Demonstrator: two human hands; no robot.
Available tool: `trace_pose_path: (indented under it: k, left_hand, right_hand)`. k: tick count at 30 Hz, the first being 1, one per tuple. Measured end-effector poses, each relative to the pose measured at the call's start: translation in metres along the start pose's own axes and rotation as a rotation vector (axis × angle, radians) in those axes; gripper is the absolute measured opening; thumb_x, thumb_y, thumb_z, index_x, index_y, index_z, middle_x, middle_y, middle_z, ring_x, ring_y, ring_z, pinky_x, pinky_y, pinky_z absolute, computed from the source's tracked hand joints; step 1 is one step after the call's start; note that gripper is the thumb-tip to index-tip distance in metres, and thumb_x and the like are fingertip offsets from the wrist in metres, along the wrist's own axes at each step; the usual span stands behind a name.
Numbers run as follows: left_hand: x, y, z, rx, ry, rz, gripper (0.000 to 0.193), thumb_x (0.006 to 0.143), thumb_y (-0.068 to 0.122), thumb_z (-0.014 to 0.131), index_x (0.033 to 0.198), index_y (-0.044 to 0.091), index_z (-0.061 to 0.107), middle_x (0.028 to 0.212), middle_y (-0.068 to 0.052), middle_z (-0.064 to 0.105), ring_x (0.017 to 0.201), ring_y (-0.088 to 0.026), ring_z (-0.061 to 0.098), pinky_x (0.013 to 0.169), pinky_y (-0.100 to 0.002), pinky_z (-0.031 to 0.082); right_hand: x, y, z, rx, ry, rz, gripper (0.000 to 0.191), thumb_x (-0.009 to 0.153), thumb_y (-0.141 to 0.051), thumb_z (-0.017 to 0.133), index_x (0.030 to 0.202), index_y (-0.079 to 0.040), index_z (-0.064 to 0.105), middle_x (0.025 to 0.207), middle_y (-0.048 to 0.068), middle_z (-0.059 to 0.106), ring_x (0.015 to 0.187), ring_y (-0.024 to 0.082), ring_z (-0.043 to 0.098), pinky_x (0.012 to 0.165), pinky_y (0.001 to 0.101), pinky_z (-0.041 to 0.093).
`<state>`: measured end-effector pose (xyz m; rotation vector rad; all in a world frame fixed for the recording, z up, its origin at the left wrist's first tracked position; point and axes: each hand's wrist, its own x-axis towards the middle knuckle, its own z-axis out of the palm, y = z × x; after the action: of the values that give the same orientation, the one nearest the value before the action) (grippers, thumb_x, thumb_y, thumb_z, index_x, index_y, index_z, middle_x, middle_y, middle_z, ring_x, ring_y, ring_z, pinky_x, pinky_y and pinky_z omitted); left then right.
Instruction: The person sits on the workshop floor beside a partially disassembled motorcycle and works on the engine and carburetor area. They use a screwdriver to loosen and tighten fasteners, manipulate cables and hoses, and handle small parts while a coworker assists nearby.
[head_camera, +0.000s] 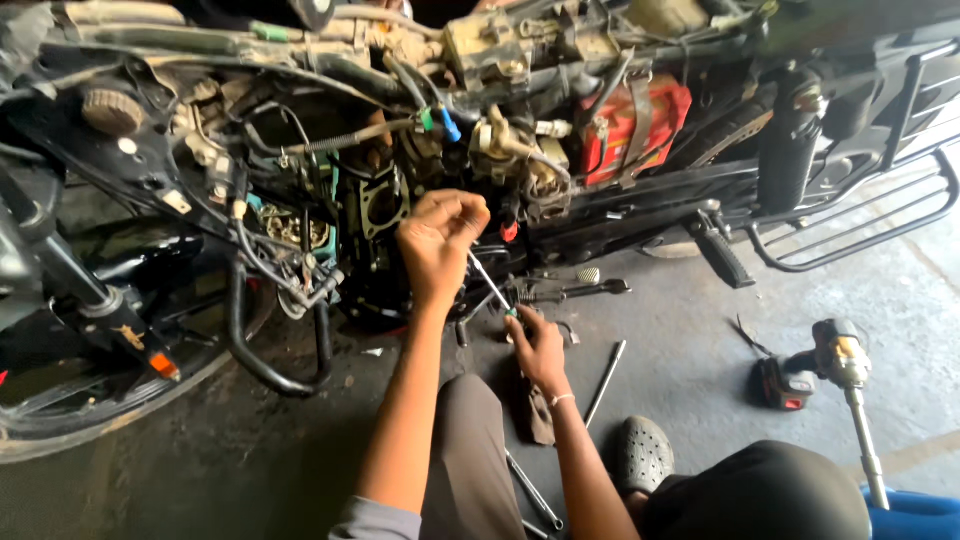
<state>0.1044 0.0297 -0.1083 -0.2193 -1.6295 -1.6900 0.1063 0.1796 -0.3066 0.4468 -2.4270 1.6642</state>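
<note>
1. Right now a thin metal rod (490, 283) with a green band near its lower end runs between my two hands, slanting down from the engine toward the floor.
2. My left hand (437, 243) is closed tight around the rod's upper end, fingers curled into a loose fist just in front of the open cylinder block (383, 205).
3. My right hand (538, 347) pinches the rod's lower end, fingers closed on it near the green band, low and just above the concrete floor (700, 360).
4. Judging by the bare block and the loose hoses and cables hanging around it, the motorcycle (300, 150) is already well stripped down; much of the engine's top looks removed, and putting it back together appears wholly undone.
5. Around the block sit the carburettor (510, 150), a red battery (632, 122) strapped into the frame, and the black crash guard (262, 350) at the lower left.
6. On the floor lie a long extension bar (606, 382) just beside my right wrist, other hand tools (575, 291) under the frame, and a cordless impact wrench (830, 365) well off to the right.
7. My grey clog (643, 455) rests near the bar.
</note>
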Motion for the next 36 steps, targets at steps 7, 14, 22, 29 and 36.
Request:
trace_pose_path:
  k: [7,14,22,29,36]
  left_hand:
    - [0.037,0.004,0.006,0.207,-0.033,0.085,0.012,0.093,0.005,0.078,0.104,0.0,0.078,0.092,-0.005,0.077,0.076,-0.007,0.069,0.068,-0.02,0.053]
    - [0.051,0.011,0.016,0.492,-0.058,0.287,0.009,0.088,0.006,0.081,0.096,0.004,0.08,0.088,-0.008,0.077,0.067,-0.013,0.071,0.06,-0.024,0.053]
    - [0.054,0.015,0.019,0.519,-0.083,0.327,0.009,0.087,0.005,0.082,0.095,0.004,0.079,0.091,-0.01,0.078,0.074,-0.019,0.076,0.065,-0.028,0.057]
    - [0.049,0.015,0.019,0.546,-0.079,0.365,0.008,0.088,0.004,0.08,0.095,0.003,0.078,0.09,-0.012,0.077,0.078,-0.023,0.077,0.067,-0.03,0.058]
    - [0.051,0.016,0.018,0.655,-0.13,0.536,0.004,0.091,0.001,0.076,0.093,0.003,0.073,0.089,-0.01,0.076,0.082,-0.029,0.074,0.072,-0.036,0.057]
  right_hand:
    - [-0.001,0.002,-0.001,0.013,-0.033,0.075,0.044,0.093,-0.038,0.069,0.12,-0.004,0.072,0.08,0.016,0.076,0.076,0.028,0.077,0.071,0.0369,0.057]
    - [0.0,-0.001,-0.002,-0.014,-0.038,0.088,0.044,0.093,-0.039,0.068,0.121,-0.005,0.072,0.078,0.015,0.076,0.075,0.029,0.076,0.072,0.0369,0.056]
    - [0.0,-0.005,-0.003,-0.018,-0.059,0.127,0.045,0.093,-0.04,0.067,0.122,-0.006,0.071,0.078,0.013,0.076,0.073,0.029,0.077,0.072,0.0368,0.057]
    - [-0.002,-0.005,-0.004,-0.039,-0.037,0.087,0.044,0.094,-0.041,0.067,0.119,-0.006,0.072,0.08,0.016,0.076,0.08,0.033,0.076,0.076,0.0394,0.056]
    - [-0.001,-0.006,-0.005,-0.042,-0.026,0.092,0.045,0.093,-0.043,0.067,0.119,-0.006,0.073,0.084,0.018,0.076,0.082,0.035,0.075,0.077,0.0408,0.056]
